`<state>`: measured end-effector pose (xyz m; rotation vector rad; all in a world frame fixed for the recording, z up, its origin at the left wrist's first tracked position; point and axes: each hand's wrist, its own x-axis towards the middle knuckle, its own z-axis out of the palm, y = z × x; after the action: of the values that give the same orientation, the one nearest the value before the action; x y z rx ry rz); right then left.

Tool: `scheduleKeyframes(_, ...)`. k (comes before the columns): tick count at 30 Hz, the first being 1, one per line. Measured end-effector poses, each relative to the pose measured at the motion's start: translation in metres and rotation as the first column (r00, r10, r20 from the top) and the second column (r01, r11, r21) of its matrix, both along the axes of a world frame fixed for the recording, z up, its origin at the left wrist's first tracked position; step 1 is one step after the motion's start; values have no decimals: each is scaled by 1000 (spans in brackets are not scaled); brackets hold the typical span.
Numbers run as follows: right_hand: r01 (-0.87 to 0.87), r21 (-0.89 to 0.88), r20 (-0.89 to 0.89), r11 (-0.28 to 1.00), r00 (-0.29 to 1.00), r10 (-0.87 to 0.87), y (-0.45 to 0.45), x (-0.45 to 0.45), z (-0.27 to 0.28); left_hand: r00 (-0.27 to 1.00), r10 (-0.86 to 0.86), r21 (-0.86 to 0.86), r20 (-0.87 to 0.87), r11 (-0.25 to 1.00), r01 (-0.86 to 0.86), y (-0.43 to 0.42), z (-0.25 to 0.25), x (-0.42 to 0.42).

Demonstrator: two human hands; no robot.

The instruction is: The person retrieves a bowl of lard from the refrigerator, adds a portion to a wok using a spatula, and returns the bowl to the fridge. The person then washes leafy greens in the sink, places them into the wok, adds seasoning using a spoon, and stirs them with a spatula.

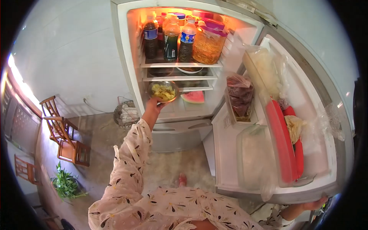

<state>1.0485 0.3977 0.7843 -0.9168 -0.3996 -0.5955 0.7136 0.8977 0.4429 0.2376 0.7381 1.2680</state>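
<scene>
My left hand [154, 104] grips the near edge of a round bowl [176, 93] and holds it at the lower shelf of the open refrigerator. Pieces of yellowish food [163, 91] lie in the bowl. Just right of it, a wedge of watermelon [193, 97] rests inside the refrigerator. At the lower right, my right hand [315, 204] is closed around the outer edge of the refrigerator door [276, 196], which stands wide open. Its fingertips are partly hidden.
Bottles with dark contents [171, 42] and a large jar with a purple lid [209, 44] crowd the top shelf. Bagged dark food [240, 96] and red packages [281, 142] fill door racks. Wooden chairs [69, 147] and a green plant [66, 182] stand left.
</scene>
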Motion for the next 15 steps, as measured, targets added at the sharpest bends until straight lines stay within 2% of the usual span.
scheduleKeyframes(8, 96, -73, 198, 993, 977, -80, -15, 5, 0, 1000, -2, -81, 5, 997, 2, 29, 5, 0)
scheduleKeyframes(11, 94, -91, 235, 991, 969, -70, -15, 2, -4, 994, -8, -107, -106, 994, -3, 11, 17, 3)
scheduleKeyframes(14, 93, -103, 278, 990, 959, -61, -12, 1, -5, 968, -232, -193, -96, 958, 210, -23, 27, -9)
scheduleKeyframes(15, 91, -107, 289, 990, 956, -57, -11, 1, -5, 965, -259, -156, -50, 956, 249, -38, 35, -13)
